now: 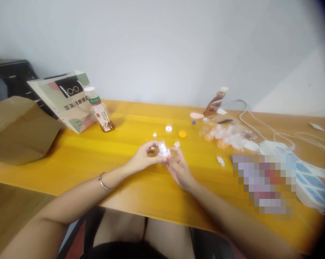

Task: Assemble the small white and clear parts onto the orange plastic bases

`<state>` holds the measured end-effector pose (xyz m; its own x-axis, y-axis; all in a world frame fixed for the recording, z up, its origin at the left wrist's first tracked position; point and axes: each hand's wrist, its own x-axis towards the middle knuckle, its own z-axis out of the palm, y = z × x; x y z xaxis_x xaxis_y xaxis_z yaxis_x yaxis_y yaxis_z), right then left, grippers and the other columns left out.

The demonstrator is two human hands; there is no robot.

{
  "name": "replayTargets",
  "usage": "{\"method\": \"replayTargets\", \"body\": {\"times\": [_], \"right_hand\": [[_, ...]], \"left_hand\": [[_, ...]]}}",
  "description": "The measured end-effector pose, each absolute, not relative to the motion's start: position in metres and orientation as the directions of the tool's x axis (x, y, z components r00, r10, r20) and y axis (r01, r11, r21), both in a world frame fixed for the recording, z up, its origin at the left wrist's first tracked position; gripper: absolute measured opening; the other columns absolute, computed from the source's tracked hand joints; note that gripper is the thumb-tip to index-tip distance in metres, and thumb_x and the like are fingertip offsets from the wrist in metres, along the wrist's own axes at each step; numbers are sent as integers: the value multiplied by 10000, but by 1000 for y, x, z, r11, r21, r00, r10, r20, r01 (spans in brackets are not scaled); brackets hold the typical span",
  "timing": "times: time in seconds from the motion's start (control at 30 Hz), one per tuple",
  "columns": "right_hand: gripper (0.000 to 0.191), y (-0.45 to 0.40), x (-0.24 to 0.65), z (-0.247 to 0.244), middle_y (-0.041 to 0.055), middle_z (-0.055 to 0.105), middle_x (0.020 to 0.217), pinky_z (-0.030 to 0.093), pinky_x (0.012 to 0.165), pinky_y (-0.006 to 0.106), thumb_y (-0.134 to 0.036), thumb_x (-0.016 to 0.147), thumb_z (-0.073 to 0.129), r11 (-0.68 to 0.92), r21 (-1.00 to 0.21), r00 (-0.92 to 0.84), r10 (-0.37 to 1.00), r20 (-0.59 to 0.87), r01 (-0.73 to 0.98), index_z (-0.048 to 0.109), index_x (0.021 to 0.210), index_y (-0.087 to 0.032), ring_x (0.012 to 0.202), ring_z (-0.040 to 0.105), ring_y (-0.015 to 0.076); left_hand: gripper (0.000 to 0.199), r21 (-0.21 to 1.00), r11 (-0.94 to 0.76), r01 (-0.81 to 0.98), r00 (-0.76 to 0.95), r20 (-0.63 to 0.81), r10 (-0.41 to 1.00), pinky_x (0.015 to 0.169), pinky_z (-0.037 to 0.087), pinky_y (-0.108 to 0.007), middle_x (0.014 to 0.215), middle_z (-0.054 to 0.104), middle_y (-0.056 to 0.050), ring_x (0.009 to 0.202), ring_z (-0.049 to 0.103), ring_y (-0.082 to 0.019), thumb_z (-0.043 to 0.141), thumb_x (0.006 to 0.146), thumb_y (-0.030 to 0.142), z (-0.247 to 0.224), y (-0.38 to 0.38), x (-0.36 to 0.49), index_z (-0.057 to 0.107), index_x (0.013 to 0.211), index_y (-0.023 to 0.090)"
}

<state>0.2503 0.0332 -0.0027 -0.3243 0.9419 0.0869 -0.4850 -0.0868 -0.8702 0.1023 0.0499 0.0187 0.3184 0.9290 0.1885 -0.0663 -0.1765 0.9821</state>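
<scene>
Near the middle of the view, above the yellow-brown table (116,144), a small white and clear piece (163,149) is held between both hands. My left hand (146,155), with a silver bracelet at its wrist, pinches the piece from the left. The fingers of my right hand (178,166) close on its lower right side. Just beyond them lie a round white part (168,128), a smaller white part (155,134), an orange disc (182,134) and a patterned white piece (177,144). Fine detail of the held piece is blurred.
A paper bag (71,102) and a bottle (100,111) stand at the left, beside a brown bag (22,129). Toward the right are a dark drink bottle (215,102), a heap of clear and orange parts (229,135), white cables (265,127) and a pixelated area.
</scene>
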Motion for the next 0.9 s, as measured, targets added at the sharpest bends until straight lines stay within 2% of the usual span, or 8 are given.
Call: {"method": "replayTargets", "body": {"times": [0.1,0.23,0.37,0.53,0.63,0.7,0.8,0.9], "right_hand": [[393,33,251,-3,-57,600,710,434,685,317,-415,675,657,-72,-871,-308,947,94,-485,358,897,-290,672,579,140],[350,33,251,-1,-52,584,730,407,625,287,-335,683,654,-147,-815,-342,937,67,-560,370,880,-284,637,539,125],[264,33,250,4,-42,530,691,362,537,273,-320,686,634,-245,-755,-394,919,20,-608,431,846,-263,548,461,112],[164,34,250,7,-33,471,607,319,478,264,-395,771,517,-349,-727,-481,876,-29,-592,484,798,-236,468,367,100],[256,38,254,8,-41,438,536,311,456,255,-468,802,437,-389,-747,-564,825,-23,-539,497,777,-221,412,314,87],[295,42,258,6,-42,463,525,318,454,249,-501,808,409,-386,-795,-607,794,-29,-468,495,804,-219,400,340,86],[321,49,264,2,-25,561,587,363,491,252,-518,816,397,-237,-927,-566,824,-34,-290,476,923,-226,479,476,115],[296,52,267,0,-2,624,778,407,616,268,-434,753,559,110,-992,-388,913,127,-67,489,957,-231,672,551,132]], "left_hand": [[367,995,-82,-64,333,99,938,647,461,-232,837,587,-38,695,542,-98,701,642,301,19,47,106,585,941,123],[271,990,-83,-110,373,118,920,640,441,-229,697,569,-6,583,515,-68,673,681,301,24,42,111,593,852,106],[290,986,-25,-163,391,88,916,606,439,-232,647,563,0,538,523,-72,632,721,343,20,40,114,591,887,108],[308,969,49,-240,349,39,936,599,447,-230,795,607,-31,626,559,-101,659,691,349,13,38,117,604,900,130],[296,984,-28,-173,335,86,938,702,450,-259,864,622,-48,753,574,-137,643,710,340,16,37,116,610,920,134],[287,989,-108,-98,342,135,930,783,432,-286,903,625,-58,835,569,-157,624,728,332,19,38,114,604,934,133],[287,971,-220,96,319,179,931,815,411,-311,892,621,-59,839,562,-163,615,727,338,19,43,110,589,924,131],[266,874,-350,337,272,265,925,779,411,-302,833,598,-39,798,546,-155,628,707,340,13,46,107,566,872,141]]}}
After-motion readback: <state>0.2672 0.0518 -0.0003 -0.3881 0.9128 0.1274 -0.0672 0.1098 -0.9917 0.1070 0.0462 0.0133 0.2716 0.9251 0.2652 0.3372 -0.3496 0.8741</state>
